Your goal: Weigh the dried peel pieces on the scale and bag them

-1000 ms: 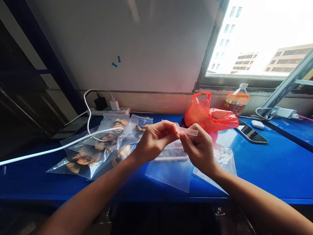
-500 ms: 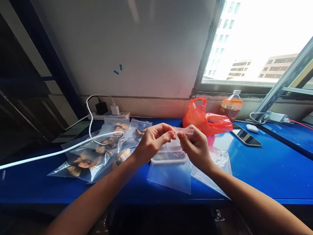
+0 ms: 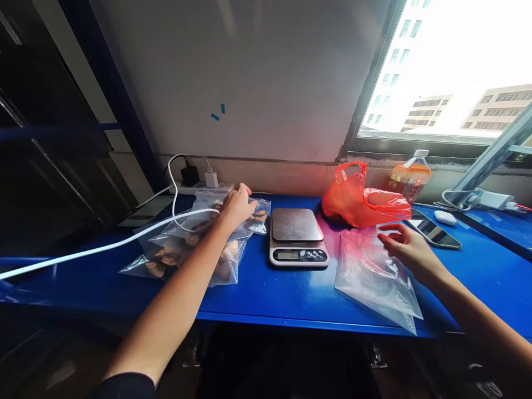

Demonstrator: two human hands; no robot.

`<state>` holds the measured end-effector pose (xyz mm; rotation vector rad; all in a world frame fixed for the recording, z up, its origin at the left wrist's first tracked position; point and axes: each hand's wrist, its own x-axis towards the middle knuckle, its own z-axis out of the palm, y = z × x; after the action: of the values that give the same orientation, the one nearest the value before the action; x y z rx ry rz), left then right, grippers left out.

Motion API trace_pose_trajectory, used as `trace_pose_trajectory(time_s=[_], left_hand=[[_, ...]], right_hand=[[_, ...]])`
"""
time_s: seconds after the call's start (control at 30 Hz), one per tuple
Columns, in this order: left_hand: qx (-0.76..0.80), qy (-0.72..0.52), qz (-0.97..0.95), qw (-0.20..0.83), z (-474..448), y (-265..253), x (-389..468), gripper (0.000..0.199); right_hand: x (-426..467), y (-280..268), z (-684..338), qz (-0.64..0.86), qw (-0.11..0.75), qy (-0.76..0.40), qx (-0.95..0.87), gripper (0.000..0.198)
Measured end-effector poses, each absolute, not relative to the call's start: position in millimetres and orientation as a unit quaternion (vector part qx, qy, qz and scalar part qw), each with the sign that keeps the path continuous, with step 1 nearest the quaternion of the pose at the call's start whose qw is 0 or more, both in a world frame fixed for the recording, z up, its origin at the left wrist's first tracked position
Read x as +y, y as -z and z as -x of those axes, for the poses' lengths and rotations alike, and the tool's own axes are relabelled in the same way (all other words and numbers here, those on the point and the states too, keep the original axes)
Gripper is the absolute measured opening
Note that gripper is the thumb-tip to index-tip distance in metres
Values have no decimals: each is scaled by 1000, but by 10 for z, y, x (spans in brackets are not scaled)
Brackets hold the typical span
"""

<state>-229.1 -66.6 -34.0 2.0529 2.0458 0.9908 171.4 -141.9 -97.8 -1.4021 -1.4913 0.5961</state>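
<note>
Over the filled bags, my left hand [image 3: 239,206] has its thumb and fingers apart. Beneath and around it lie clear zip bags [image 3: 164,260] with brown dried slices inside; one small filled bag [image 3: 260,215] is just right of the hand. Whether the left fingertips touch a bag cannot be made out. My right hand [image 3: 407,248] is open, fingers spread, at the upper right side of a pile of flat clear plastic bags [image 3: 374,277]. Between the hands stands a kitchen scale [image 3: 295,226] with a bare metal plate and a lit display.
Behind the flat bags sits a red plastic bag [image 3: 349,202], with an orange drink bottle [image 3: 411,174] beside it. A phone [image 3: 436,231] and white earphone case [image 3: 445,217] lie at right. A white cable [image 3: 103,249] crosses the filled bags from a power strip.
The hands have separated: left to the filled bags, right to the flat bags. The clear bag they held between them is out of both hands, and the scale shows uncovered.
</note>
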Motion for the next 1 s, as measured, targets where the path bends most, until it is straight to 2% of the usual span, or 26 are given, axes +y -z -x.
trace_pose_trajectory(time_s=[0.17, 0.27, 0.4, 0.47, 0.7, 0.9, 1.0], left_hand=[[728, -205, -652, 45, 2311, 416, -613, 62], [738, -171, -651, 46, 2332, 413, -626, 70], [744, -152, -649, 34, 2341, 392, -682, 80], [742, -148, -653, 38, 2338, 372, -708, 81], [723, -240, -647, 20, 2355, 366, -661, 52], [671, -363, -647, 28, 2405, 430, -552, 42], [627, -428, -651, 13, 2420, 330, -605, 42]], right_hand=[[-1233, 1010, -1707, 684, 227, 78, -689, 27], [-1231, 771, -1419, 663, 131, 160, -719, 37], [-1327, 604, -1063, 581, 107, 92, -801, 40], [-1385, 663, -1025, 589, 95, 85, -798, 37], [-1447, 961, -1197, 652, 43, 60, -755, 37], [-1415, 937, -1149, 652, 42, 49, -755, 41], [-1413, 915, -1192, 657, 56, 30, -751, 42]])
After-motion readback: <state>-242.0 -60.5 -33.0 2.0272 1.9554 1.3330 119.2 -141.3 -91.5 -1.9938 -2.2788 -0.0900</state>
